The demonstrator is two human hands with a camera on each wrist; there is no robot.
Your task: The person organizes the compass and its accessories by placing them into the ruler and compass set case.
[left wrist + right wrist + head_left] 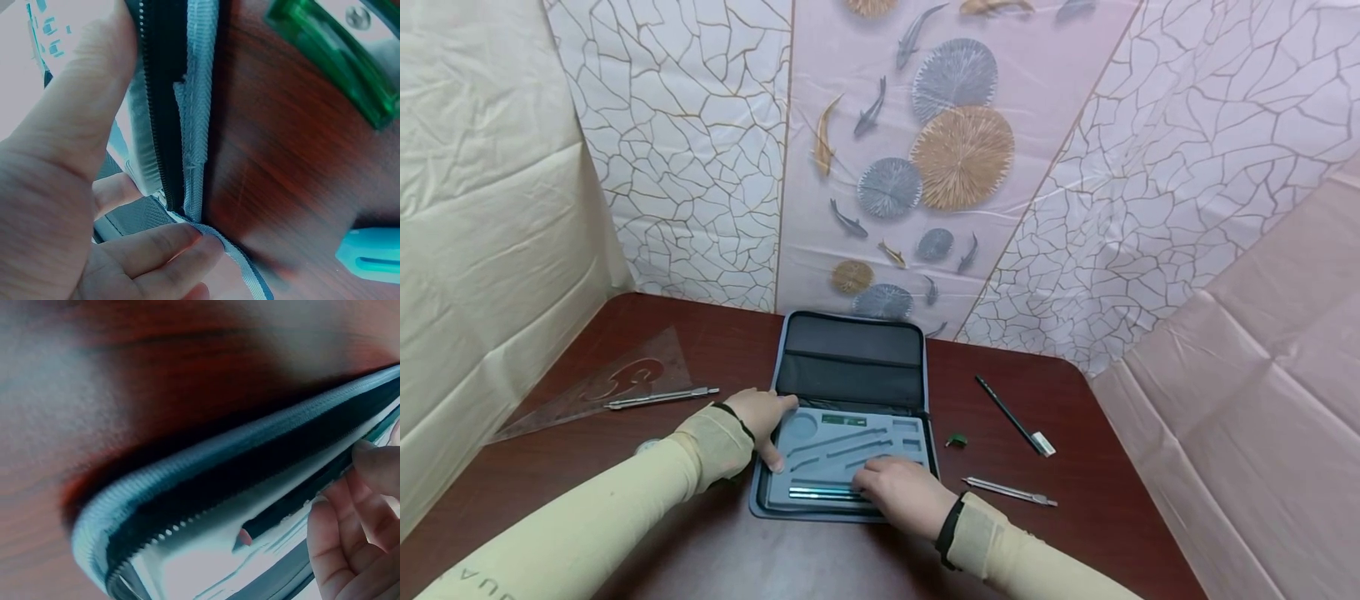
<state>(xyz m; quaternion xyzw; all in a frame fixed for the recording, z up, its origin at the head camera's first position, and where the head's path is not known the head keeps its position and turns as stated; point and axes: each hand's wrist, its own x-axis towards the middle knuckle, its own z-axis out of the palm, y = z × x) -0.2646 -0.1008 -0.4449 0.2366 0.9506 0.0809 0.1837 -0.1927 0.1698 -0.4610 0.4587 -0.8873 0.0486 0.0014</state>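
Note:
An unzipped stationery case (pixel 755 500) lies open, its grey foam tray (pixel 850 415) cut with shaped slots. Dark, shiny pencils (pixel 820 493) lie in the long slot near its front edge. My right hand (pixel 904 493) bends over the right end of that slot; in the right wrist view its thumb and fingertips pinch at a dark pencil. At the case's left side rests my left hand (pixel 760 423), thumb on the foam and the other fingers stretched to the hinge corner, as the left wrist view shows. A green sharpener (pixel 350 56) lies on the table beside that hand.
A set square (pixel 625 375) and a metal compass (pixel 662 398) lie at the left. To the right are a small green object (pixel 957 439), a pencil (pixel 1007 412), a white eraser (pixel 1043 443) and another compass (pixel 1011 492). A teal piece (pixel 372 255) lies beyond the sharpener.

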